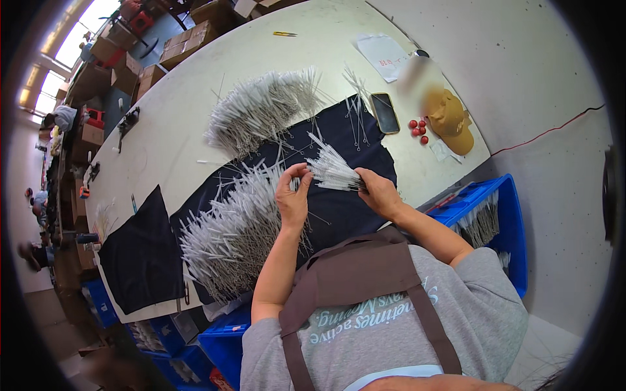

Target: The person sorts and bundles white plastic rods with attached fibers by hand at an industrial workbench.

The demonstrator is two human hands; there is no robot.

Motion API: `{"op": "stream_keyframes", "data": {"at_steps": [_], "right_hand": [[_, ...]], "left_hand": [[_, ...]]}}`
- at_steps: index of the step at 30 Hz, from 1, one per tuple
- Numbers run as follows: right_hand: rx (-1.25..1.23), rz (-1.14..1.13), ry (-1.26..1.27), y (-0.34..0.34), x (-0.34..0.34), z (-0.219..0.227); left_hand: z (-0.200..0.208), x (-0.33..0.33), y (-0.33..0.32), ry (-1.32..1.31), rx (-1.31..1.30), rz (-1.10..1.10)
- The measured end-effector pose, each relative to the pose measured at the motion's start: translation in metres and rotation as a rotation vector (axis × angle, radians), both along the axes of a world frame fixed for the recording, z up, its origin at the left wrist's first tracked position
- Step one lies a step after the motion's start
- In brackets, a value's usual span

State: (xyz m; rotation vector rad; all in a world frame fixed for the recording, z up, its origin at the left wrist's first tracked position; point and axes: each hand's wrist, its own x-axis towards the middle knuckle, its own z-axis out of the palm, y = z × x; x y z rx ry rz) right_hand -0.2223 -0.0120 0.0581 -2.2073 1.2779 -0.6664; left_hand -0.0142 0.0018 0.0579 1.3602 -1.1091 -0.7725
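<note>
My right hand (380,193) is closed round the wire ends of a fanned bundle of white-bristled straw brushes (331,164), held above a dark cloth (339,215). At the bundle's bristle tips, my left hand (292,197) has thumb and forefinger pinched together at a brush end; the exact contact is too small to make out. Beside and partly behind my left forearm lies a large pile of similar brushes (228,234), wire loops toward me. Farther off, a second pile (261,107) lies across the cloth's far edge and the white table (332,39).
Several loose brushes (357,120) lie by a phone (385,113). Red balls (415,124), a mustard cap (450,120) and paper (381,55) sit at the right. Blue bins (515,228) with brushes stand below the table edge. A yellow cutter (285,34) lies far off.
</note>
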Motion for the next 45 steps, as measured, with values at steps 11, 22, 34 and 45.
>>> {"op": "stream_keyframes", "data": {"at_steps": [11,22,34,45], "right_hand": [[-0.283,0.056,0.069,0.015,0.017,0.017],[-0.262,0.110,0.051,0.013,0.022,0.015],[0.896,0.233,-0.377,-0.006,0.024,0.024],[1.265,0.105,-0.770,-0.015,0.033,0.009]], "left_hand": [[0.013,0.007,0.035,-0.064,-0.056,0.198],[0.002,0.032,0.036,-0.183,-0.065,0.051],[0.006,0.086,0.014,0.641,-0.009,0.102],[0.008,0.041,0.040,1.235,0.105,0.094]]}}
